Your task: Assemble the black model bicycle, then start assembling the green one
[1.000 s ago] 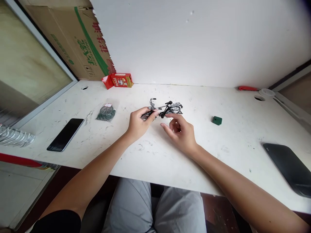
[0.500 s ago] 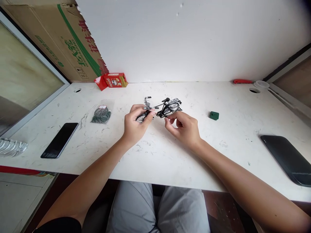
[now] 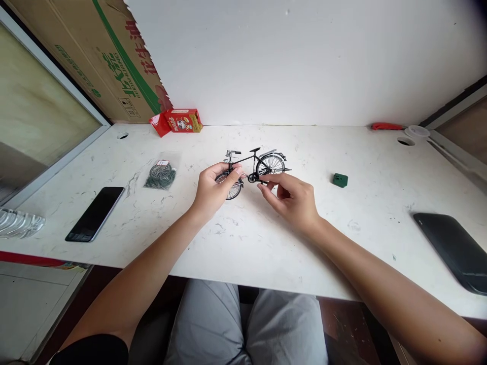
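Surface (image 3: 243,253), white, scuffed: would catch the model bicycle should the left grip slacken. Hands, two: left (image 3: 212,191) pinching the bicycle's front end, right (image 3: 296,198) curled at its crank, grip there cannot be told; uneven pressure might bend thin parts. Model bicycle (image 3: 272,163), one, between the hands: black frame, silvery rear rack, spoked wheels, roughly upright. Saddle (image 3: 255,149), small, black.
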`<state>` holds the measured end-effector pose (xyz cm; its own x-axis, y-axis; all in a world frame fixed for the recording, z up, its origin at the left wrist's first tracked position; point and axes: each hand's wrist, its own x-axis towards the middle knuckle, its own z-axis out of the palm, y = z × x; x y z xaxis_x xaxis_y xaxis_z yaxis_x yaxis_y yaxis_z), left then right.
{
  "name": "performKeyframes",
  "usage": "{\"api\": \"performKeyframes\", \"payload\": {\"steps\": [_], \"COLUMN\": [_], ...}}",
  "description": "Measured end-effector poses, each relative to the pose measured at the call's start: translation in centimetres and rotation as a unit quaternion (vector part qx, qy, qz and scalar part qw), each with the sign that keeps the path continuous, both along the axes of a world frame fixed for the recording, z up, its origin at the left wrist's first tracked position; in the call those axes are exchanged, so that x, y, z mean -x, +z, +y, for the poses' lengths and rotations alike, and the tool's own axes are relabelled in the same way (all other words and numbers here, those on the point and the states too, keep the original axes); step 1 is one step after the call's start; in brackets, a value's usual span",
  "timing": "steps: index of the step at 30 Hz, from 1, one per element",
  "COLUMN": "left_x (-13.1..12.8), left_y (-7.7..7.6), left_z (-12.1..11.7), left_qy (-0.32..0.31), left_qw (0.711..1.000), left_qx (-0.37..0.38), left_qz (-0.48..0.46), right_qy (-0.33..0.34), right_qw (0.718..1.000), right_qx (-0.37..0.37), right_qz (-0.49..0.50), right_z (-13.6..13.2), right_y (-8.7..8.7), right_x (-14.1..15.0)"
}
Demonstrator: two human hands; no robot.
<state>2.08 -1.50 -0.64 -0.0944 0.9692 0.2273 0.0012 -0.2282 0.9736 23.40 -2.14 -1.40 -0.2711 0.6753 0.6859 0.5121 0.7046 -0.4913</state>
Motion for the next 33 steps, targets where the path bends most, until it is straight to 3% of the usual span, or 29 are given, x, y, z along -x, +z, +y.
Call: {"api": "performKeyframes", "payload": {"steps": [6,18,33], "left_x": [0.27,-0.01,0.18], "left_y": [-0.05,0.03,0.17], "left_z": [0.08,-0.28,-0.23], "left_qy": [-0.02,-0.016,-0.012], "left_qw": [0.999,0.998,0.997], "left_qx": [0.024,0.02,-0.004], "left_qz": [0.013,0.051,0.07], "right_qy": [0.006,-0.028,0.003], "right_qw": [0.999,1.0,0.999], "right_qx": [0.033,0.004,0.033], "right_qz": [0.002,-0.001,-0.017], "right_z": [-0.04,0.32,0.18], "right_y": [-0.22,-0.6,-0.17], "right_x": [0.08,-0.23,-0.35]}}
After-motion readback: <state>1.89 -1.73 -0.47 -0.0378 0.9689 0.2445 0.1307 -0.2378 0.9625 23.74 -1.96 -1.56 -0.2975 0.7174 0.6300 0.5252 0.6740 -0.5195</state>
